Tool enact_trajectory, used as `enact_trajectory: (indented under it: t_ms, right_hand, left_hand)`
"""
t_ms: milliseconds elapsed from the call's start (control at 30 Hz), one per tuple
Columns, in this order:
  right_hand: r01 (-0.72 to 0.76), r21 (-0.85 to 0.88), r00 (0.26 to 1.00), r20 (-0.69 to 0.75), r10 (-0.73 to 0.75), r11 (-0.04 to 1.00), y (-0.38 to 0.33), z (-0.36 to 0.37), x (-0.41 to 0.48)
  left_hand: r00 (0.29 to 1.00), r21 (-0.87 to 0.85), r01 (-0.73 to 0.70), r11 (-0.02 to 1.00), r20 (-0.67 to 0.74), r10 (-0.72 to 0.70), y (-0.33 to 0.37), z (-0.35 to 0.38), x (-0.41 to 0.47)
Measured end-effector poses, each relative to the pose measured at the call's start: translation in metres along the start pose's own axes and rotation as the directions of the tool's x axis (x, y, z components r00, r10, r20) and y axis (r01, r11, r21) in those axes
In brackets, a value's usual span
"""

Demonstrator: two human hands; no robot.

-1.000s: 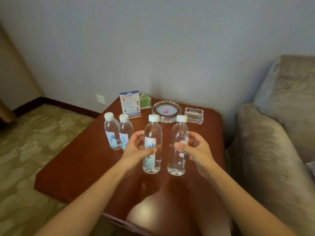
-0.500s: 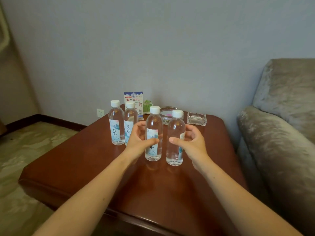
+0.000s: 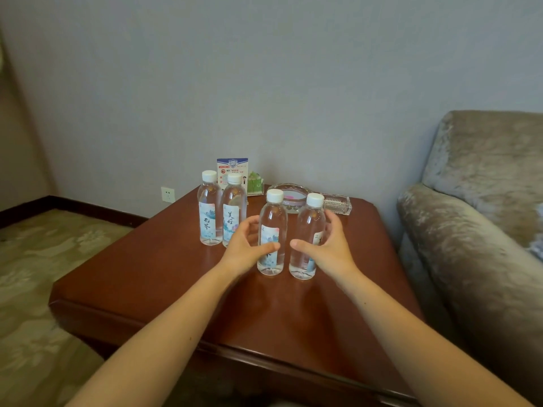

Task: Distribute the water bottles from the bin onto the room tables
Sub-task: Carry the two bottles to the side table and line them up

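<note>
The left hand (image 3: 245, 248) wraps the left bottle (image 3: 273, 218) and the right hand (image 3: 330, 249) the right bottle (image 3: 311, 224), thumbs in front and fingers behind, both bottles upright on the table (image 3: 176, 274) just in front of the dish (image 3: 293, 198). Likely trouble: a finger dragging as it lets go could topple a tall, narrow bottle into its neighbour or the dish, and left knuckles could clip the back pair (image 3: 209, 212) left of the dish.
</note>
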State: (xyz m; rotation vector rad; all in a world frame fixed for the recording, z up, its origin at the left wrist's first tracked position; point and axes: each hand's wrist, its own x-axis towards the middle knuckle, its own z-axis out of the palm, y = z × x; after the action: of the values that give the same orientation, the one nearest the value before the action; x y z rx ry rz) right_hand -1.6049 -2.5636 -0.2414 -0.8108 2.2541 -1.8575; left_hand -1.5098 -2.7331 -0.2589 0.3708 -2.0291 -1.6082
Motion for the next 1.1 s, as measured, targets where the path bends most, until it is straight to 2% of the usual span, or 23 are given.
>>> enact_trajectory:
  t_ms: [133, 200, 267, 367, 433, 500, 567, 733, 800, 1100]
  right_hand:
    - [0.170, -0.169, 0.984, -0.031, -0.178, 0.971, -0.046, -0.006, -0.005]
    - [0.271, -0.263, 0.961, 0.017, -0.276, 0.926, -0.072, -0.007, -0.003]
    - [0.348, -0.418, 0.936, 0.112, -0.333, 0.839, -0.093, -0.004, 0.004]
    - [0.396, -0.658, 0.918, 0.305, -0.254, 0.640, -0.116, 0.005, 0.017]
    - [0.372, -0.723, 0.920, 0.373, -0.125, 0.581, -0.125, 0.012, 0.028]
    - [0.332, -0.770, 0.920, 0.391, -0.009, 0.545, -0.130, 0.017, 0.037]
    - [0.318, -0.799, 0.922, 0.386, 0.030, 0.510, -0.132, 0.019, 0.043]
    - [0.344, -0.817, 0.913, 0.405, 0.038, 0.463, -0.138, 0.024, 0.049]
    - [0.336, -0.816, 0.911, 0.409, 0.058, 0.470, -0.139, 0.025, 0.047]
    - [0.361, -0.808, 0.916, 0.401, -0.016, 0.466, -0.129, 0.029, 0.057]
  left_hand:
    - [0.999, 0.156, 0.029, 0.987, 0.020, -0.033, 0.016, -0.006, -0.006]
    - [0.999, 0.206, 0.039, 0.978, 0.016, -0.044, 0.025, -0.007, -0.008]
    - [0.997, 0.244, 0.060, 0.968, 0.029, -0.070, 0.032, -0.008, -0.008]
    - [0.988, 0.267, 0.105, 0.958, 0.078, -0.130, 0.036, -0.010, -0.010]
    - [0.979, 0.285, 0.143, 0.948, 0.101, -0.178, 0.036, -0.011, -0.012]
    - [0.965, 0.292, 0.195, 0.936, 0.112, -0.236, 0.034, -0.012, -0.014]
    - [0.948, 0.263, 0.250, 0.932, 0.126, -0.290, 0.032, -0.012, -0.017]
    - [0.923, 0.171, 0.336, 0.926, 0.135, -0.360, 0.025, -0.015, -0.020]
    - [0.920, 0.148, 0.346, 0.926, 0.141, -0.366, 0.022, -0.015, -0.023]
    - [0.932, 0.014, 0.345, 0.938, 0.109, -0.345, 0.005, -0.010, -0.024]
